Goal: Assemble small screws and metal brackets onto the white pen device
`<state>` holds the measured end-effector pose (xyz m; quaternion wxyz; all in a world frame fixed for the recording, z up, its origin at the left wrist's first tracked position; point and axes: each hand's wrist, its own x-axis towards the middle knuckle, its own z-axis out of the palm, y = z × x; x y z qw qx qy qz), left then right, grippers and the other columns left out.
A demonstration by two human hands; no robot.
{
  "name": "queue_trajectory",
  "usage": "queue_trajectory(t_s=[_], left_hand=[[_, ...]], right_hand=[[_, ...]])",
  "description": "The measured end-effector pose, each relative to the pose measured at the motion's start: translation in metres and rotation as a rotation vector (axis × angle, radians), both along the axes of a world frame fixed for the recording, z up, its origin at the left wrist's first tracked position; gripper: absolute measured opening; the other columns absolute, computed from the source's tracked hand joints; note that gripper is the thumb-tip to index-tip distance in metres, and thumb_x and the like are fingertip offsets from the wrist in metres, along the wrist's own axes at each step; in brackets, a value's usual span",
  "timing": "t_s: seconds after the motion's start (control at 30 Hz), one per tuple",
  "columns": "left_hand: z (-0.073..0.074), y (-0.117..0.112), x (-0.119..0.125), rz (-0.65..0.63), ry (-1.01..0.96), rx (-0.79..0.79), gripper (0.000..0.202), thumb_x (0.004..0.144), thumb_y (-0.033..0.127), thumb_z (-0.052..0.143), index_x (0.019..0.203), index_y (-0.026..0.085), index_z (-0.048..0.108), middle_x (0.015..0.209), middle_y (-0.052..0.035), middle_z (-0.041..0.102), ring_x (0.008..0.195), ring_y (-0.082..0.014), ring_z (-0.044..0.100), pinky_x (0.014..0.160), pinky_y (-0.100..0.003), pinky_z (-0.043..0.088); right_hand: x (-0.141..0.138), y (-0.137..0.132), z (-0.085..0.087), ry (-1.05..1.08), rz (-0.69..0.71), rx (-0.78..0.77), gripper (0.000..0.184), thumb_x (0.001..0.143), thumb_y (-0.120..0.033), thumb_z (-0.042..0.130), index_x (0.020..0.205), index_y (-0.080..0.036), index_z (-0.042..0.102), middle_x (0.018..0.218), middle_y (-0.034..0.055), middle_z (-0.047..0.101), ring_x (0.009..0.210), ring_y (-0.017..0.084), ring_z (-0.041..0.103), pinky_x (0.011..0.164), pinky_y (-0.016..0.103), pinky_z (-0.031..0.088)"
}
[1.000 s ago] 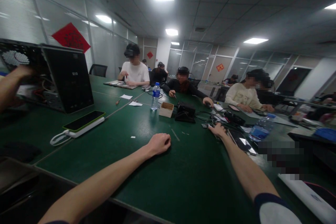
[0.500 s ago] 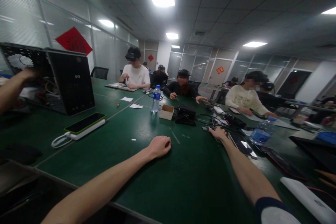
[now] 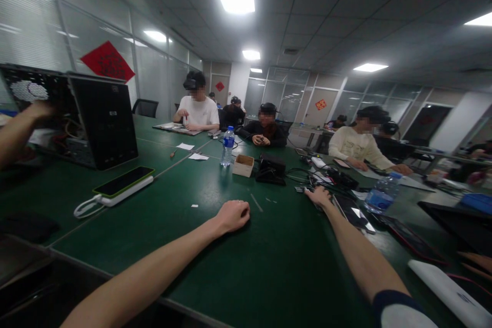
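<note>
My left hand lies on the green table, its fingers curled into a loose fist with nothing visible in it. Farther right, my right hand reaches to the edge of a cluster of small devices. Its fingers are bent down over a small dark item that they mostly hide. Small silvery pieces lie at its fingertips. Beside the right wrist is a dark flat device with a glossy surface. A small open box and a black stand-like device stand beyond my hands.
On the left, another person's arm reaches into an open computer case. A phone lies on a white power bank nearby. Water bottles stand at the middle and right. Several people sit around the table.
The person across the table has drawn both hands together, away from the black device and cables. My own hands have stayed in place; the view has shifted slightly.
</note>
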<state>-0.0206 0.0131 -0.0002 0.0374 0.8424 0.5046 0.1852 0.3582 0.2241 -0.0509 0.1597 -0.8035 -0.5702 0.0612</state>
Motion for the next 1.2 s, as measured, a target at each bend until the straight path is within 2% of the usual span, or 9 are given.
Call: queue_trajectory(t_s=[0.1,0.17,0.33,0.53,0.7,0.8,0.93,1.1,1.2], left_hand=[[0.0,0.0,0.0,-0.005,-0.004,-0.002,0.014,0.083,0.02,0.047,0.082,0.018,0.061,0.081,-0.0039,0.065,0.073,-0.0163,0.059,0.068,-0.026,0.043],[0.001,-0.001,0.0,-0.012,-0.01,-0.001,0.014,0.083,0.02,0.047,0.081,0.018,0.061,0.081,-0.0039,0.065,0.072,-0.0161,0.059,0.067,-0.025,0.043],[0.002,-0.002,0.0,-0.004,-0.015,-0.009,0.014,0.084,0.02,0.047,0.082,0.018,0.06,0.082,-0.004,0.065,0.073,-0.016,0.059,0.068,-0.025,0.044],[0.002,-0.002,0.0,-0.004,-0.007,-0.011,0.013,0.083,0.02,0.047,0.082,0.018,0.06,0.081,-0.0036,0.065,0.073,-0.016,0.059,0.068,-0.025,0.044],[-0.002,0.001,-0.001,-0.011,0.014,0.019,0.012,0.083,0.021,0.048,0.081,0.018,0.059,0.081,-0.0031,0.065,0.074,-0.0164,0.059,0.067,-0.025,0.043],[-0.003,0.002,-0.001,-0.01,0.015,0.01,0.012,0.083,0.021,0.047,0.081,0.018,0.059,0.08,-0.0027,0.064,0.073,-0.0158,0.059,0.066,-0.024,0.042],[-0.003,0.003,-0.001,-0.02,0.02,0.009,0.012,0.084,0.021,0.047,0.081,0.018,0.058,0.08,-0.0026,0.064,0.073,-0.0156,0.059,0.066,-0.024,0.041],[-0.001,0.002,-0.001,-0.02,0.025,0.011,0.014,0.084,0.02,0.046,0.08,0.018,0.059,0.08,-0.0031,0.064,0.072,-0.0159,0.059,0.065,-0.024,0.042],[0.001,0.0,-0.001,-0.023,0.019,0.005,0.014,0.084,0.021,0.046,0.081,0.018,0.059,0.081,-0.0033,0.065,0.073,-0.0161,0.059,0.066,-0.025,0.042]], right_hand=[[0.0,0.0,0.001,0.028,-0.02,-0.028,0.082,0.077,-0.066,0.045,0.138,-0.013,0.032,0.138,0.0274,0.034,0.129,0.042,0.033,0.098,0.052,0.029],[-0.002,0.0,0.002,0.027,-0.007,-0.057,0.081,0.077,-0.068,0.043,0.137,-0.014,0.036,0.138,0.0268,0.034,0.129,0.043,0.032,0.098,0.052,0.03],[-0.005,-0.002,0.005,0.023,-0.064,-0.071,0.085,0.077,-0.064,0.047,0.136,-0.004,0.035,0.139,0.0275,0.034,0.13,0.041,0.032,0.1,0.046,0.032],[-0.006,-0.004,0.007,-0.007,-0.055,-0.08,0.087,0.078,-0.065,0.044,0.137,-0.001,0.037,0.139,0.0284,0.035,0.129,0.042,0.034,0.097,0.045,0.036],[-0.007,-0.008,0.014,-0.193,0.069,-0.1,0.074,0.084,-0.058,0.042,0.126,0.003,0.05,0.128,0.0319,0.048,0.123,0.039,0.045,0.096,0.046,0.035],[-0.008,-0.012,0.019,-0.241,0.124,-0.112,0.069,0.086,-0.055,0.042,0.12,0.003,0.056,0.123,0.0303,0.053,0.121,0.038,0.047,0.097,0.044,0.035],[-0.007,-0.018,0.026,-0.245,0.184,-0.153,0.06,0.087,-0.05,0.044,0.114,0.001,0.062,0.117,0.0269,0.059,0.113,0.034,0.055,0.093,0.038,0.04],[-0.003,-0.025,0.032,-0.238,0.184,-0.203,0.055,0.083,-0.046,0.052,0.112,0.0,0.063,0.114,0.0266,0.062,0.107,0.035,0.059,0.088,0.039,0.043],[-0.002,-0.029,0.033,-0.237,0.161,-0.177,0.055,0.081,-0.047,0.055,0.112,-0.003,0.063,0.116,0.026,0.06,0.109,0.035,0.057,0.089,0.041,0.043]])
